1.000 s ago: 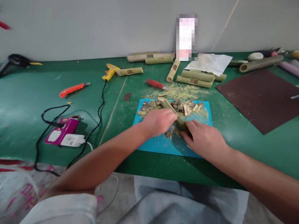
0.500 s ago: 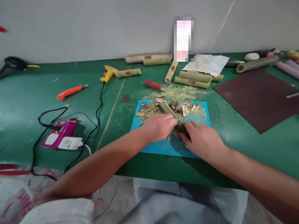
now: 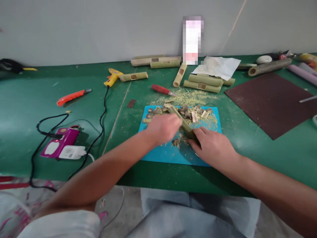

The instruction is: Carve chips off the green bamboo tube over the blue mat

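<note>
- We see the right hand (image 3: 214, 148) wrapped around the near end of a bamboo piece (image 3: 182, 120), fingers curled shut on it; the piece slants up and away over the blue mat (image 3: 163, 153).
- The left hand (image 3: 162, 129) sits against the middle of the bamboo piece, blurred; fingers look bunched, but we cannot tell what they pinch.
- Bark chips (image 3: 192, 114) lie heaped on the far edge of the mat, with pale shavings (image 3: 190, 97) on the green table (image 3: 24, 109) just beyond.
- A red-handled knife (image 3: 162, 89) lies behind the mat; cut bamboo tubes (image 3: 204, 82) lie farther back.
- A yellow glue gun (image 3: 112, 76) and an orange cutter (image 3: 71, 97) lie well to the left.
</note>
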{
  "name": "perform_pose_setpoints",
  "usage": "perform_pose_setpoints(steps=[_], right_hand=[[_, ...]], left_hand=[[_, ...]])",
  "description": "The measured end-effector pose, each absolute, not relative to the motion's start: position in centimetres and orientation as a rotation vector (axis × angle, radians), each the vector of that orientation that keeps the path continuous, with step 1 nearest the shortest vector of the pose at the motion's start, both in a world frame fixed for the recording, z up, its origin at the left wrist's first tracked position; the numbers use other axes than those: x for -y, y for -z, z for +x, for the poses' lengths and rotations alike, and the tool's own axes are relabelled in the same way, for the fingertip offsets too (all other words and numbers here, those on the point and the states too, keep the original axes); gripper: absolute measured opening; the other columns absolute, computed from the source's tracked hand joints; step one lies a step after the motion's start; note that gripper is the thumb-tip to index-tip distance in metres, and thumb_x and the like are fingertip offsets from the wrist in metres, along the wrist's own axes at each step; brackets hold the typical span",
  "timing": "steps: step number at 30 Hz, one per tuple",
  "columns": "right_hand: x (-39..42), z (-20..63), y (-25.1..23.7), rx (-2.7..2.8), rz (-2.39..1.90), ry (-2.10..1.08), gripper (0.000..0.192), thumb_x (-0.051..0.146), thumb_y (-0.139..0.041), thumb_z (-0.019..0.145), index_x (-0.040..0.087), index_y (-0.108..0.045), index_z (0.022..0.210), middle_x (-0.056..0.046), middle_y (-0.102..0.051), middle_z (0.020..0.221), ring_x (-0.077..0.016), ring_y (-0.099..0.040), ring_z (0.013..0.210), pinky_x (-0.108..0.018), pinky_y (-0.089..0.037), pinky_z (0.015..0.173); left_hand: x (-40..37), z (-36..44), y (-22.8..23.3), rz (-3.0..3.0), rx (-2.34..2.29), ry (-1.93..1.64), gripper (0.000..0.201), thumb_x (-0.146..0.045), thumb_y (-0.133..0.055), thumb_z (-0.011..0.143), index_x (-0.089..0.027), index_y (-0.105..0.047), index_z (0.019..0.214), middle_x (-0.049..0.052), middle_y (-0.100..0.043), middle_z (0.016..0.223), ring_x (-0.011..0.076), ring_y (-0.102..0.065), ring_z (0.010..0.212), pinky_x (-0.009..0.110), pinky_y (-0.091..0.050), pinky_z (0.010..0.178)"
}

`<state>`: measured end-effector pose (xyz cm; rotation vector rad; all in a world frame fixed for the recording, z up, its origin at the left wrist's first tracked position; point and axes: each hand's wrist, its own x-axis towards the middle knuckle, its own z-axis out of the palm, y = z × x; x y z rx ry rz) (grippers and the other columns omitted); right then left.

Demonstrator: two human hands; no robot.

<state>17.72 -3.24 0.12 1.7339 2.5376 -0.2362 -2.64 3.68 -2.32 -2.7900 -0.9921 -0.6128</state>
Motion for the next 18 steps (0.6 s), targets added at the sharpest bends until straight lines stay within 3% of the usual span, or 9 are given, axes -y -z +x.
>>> perform_pose_setpoints(steps=[6,11,15,18], right_hand=[[3.3,17.7,-0.4,-2.526,1.756,0.224,0.026,0.035,-0.045,0.097,0.016,-0.063,0.097,-0.007,-0.067,0.091,-0.0199,-0.063,0.074,-0.032,-0.023,0.054],[3.2,17.6,-0.3,-2.536,1.738,0.234,0.025,0.035,-0.046,0.097,0.016,-0.063,0.096,-0.007,-0.067,0.091,-0.0190,-0.062,0.073,-0.032,-0.022,0.054],[3.2,17.8,-0.2,-2.560,1.749,0.231,0.024,0.035,-0.047,0.096,0.016,-0.062,0.095,-0.007,-0.066,0.089,-0.0179,-0.061,0.071,-0.032,-0.022,0.054],[3.2,17.9,-0.1,-2.552,1.743,0.247,0.024,0.035,-0.047,0.096,0.016,-0.062,0.096,-0.006,-0.066,0.089,-0.0178,-0.060,0.070,-0.032,-0.022,0.054]], left_hand=[[-4.4,-2.9,2.4,-2.651,1.193,0.737,0.034,-0.027,-0.042,0.100,-0.016,-0.063,0.075,0.003,-0.064,0.071,0.0132,-0.055,0.062,0.025,-0.036,0.053],[-3.7,-2.6,2.1,-2.901,0.947,0.619,0.034,-0.027,-0.044,0.099,-0.017,-0.064,0.074,0.003,-0.063,0.069,0.0134,-0.057,0.063,0.025,-0.037,0.055],[-4.5,-2.8,1.7,-2.824,1.422,0.912,0.025,-0.026,-0.052,0.094,-0.016,-0.067,0.077,0.004,-0.069,0.077,0.0138,-0.061,0.070,0.023,-0.042,0.060],[-4.9,-2.8,0.6,-2.850,1.938,1.352,0.019,-0.029,-0.059,0.089,-0.016,-0.067,0.077,0.003,-0.070,0.073,0.0096,-0.057,0.057,0.021,-0.042,0.054]])
